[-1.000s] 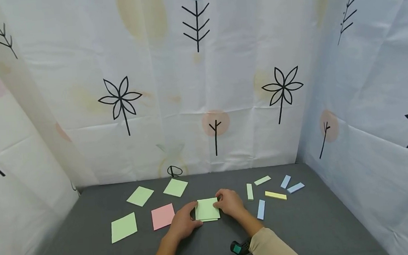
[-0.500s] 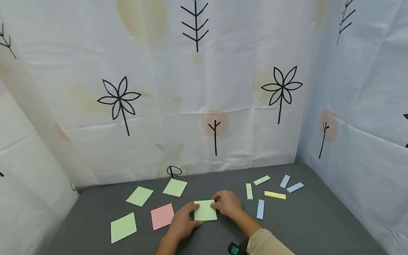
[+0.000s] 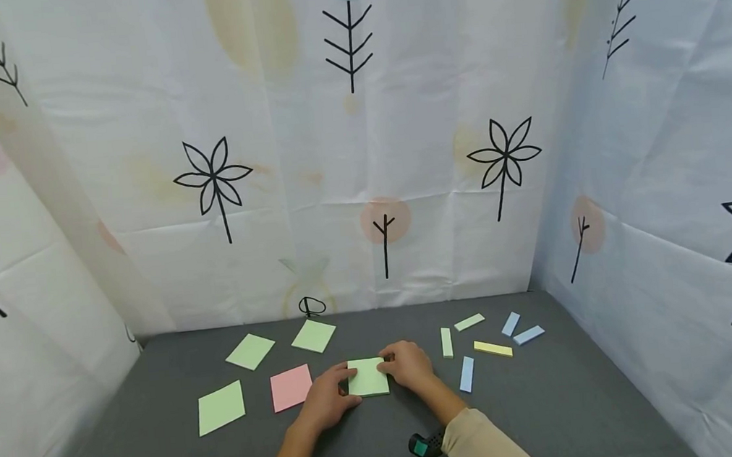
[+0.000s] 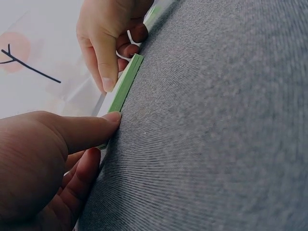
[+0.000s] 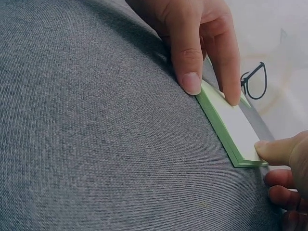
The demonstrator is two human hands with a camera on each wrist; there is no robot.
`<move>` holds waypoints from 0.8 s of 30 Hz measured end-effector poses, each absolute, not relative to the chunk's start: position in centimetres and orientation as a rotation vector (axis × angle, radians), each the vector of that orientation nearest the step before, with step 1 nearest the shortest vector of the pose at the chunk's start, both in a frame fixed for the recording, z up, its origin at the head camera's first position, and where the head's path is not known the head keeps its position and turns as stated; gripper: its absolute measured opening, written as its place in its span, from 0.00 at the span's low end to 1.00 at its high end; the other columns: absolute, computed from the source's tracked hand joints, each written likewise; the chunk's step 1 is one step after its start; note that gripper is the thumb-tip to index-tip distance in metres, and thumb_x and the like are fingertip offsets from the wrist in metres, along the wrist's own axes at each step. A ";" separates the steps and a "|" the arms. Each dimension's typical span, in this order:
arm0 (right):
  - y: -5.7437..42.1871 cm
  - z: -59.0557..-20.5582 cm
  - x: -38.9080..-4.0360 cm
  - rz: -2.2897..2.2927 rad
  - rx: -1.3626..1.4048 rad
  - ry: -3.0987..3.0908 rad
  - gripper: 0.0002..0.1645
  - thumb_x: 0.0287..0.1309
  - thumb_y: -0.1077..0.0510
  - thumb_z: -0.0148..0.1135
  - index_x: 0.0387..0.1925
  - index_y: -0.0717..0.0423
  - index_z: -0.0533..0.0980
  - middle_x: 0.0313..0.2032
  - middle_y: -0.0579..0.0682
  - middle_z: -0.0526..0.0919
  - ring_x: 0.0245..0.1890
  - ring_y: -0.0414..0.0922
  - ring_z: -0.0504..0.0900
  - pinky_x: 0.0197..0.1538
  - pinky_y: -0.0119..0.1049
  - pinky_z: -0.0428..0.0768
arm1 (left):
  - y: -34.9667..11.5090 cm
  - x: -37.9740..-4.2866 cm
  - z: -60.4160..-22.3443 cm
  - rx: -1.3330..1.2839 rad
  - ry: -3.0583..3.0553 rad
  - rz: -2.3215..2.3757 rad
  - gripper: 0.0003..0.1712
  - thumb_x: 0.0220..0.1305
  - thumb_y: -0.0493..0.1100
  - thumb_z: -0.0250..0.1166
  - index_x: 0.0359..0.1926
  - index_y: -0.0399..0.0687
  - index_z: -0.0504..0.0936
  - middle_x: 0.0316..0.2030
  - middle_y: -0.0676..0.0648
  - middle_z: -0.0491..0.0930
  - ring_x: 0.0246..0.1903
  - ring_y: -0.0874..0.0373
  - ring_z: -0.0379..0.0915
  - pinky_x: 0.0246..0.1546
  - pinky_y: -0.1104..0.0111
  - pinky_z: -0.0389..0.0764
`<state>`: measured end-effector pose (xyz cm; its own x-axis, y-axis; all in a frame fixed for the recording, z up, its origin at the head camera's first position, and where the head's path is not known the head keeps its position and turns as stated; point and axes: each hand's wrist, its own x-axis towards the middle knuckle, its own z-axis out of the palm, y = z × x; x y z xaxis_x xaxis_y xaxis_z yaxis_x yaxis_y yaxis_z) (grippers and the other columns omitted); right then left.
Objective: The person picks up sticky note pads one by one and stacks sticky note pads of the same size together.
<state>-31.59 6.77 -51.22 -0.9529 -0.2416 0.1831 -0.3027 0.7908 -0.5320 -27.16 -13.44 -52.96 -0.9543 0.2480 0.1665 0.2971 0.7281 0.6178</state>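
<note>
A stack of light green square sticky note pads (image 3: 369,382) lies on the grey cloth, between both hands. On its left side my left hand (image 3: 322,401) holds it, thumb at the near left corner and index finger by the far left one. My right hand (image 3: 411,366) grips the right side, its thumb pressing on the top sheet. In the left wrist view the stack's green edge (image 4: 126,86) shows layers lying nearly flush. The right wrist view shows a slight step between layers at the near right corner of the stack (image 5: 236,132).
Left of the hands lie a pink square pad (image 3: 291,389) and green square pads (image 3: 220,408). To the right are narrow strips: green (image 3: 446,343), yellow (image 3: 493,349) and blue (image 3: 467,375). A patterned white curtain (image 3: 317,262) stands behind the grey table (image 3: 551,401).
The top green pad has slid left and toward the person, so the lower one no longer sticks out in front. My right hand moved slightly left with it; the left hand stayed nearly still.
</note>
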 end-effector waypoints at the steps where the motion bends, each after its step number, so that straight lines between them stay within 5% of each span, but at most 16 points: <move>1: 6.8 -51.2 -31.6 0.877 0.439 -2.874 0.15 0.54 0.51 0.71 0.43 0.51 0.85 0.24 0.40 0.78 0.21 0.37 0.71 0.24 0.35 0.69 | -13.4 -27.2 -52.9 -0.453 -2.854 -1.038 0.29 0.50 0.41 0.76 0.56 0.41 0.81 0.60 0.37 0.73 0.30 0.61 0.69 0.32 0.64 0.71; 14: 7.0 -52.1 -30.8 0.980 0.400 -2.765 0.21 0.53 0.54 0.72 0.50 0.53 0.81 0.21 0.38 0.73 0.19 0.37 0.69 0.25 0.36 0.68 | -13.1 -27.0 -52.8 -0.471 -2.830 -0.994 0.28 0.50 0.40 0.75 0.55 0.40 0.81 0.59 0.36 0.73 0.30 0.61 0.70 0.31 0.64 0.73; 18: 7.1 -52.9 -30.2 1.007 0.443 -2.677 0.19 0.51 0.57 0.73 0.46 0.54 0.82 0.27 0.41 0.75 0.27 0.40 0.72 0.31 0.38 0.72 | -13.1 -26.9 -52.7 -0.470 -2.831 -0.995 0.28 0.50 0.40 0.75 0.54 0.39 0.82 0.58 0.36 0.73 0.29 0.61 0.70 0.31 0.64 0.73; 24: 7.2 -53.4 -29.4 1.038 0.458 -2.578 0.22 0.46 0.58 0.75 0.47 0.56 0.83 0.42 0.54 0.82 0.44 0.55 0.74 0.47 0.57 0.71 | -13.1 -26.9 -52.6 -0.479 -2.831 -1.007 0.28 0.50 0.39 0.75 0.54 0.39 0.82 0.58 0.36 0.73 0.30 0.61 0.71 0.31 0.64 0.74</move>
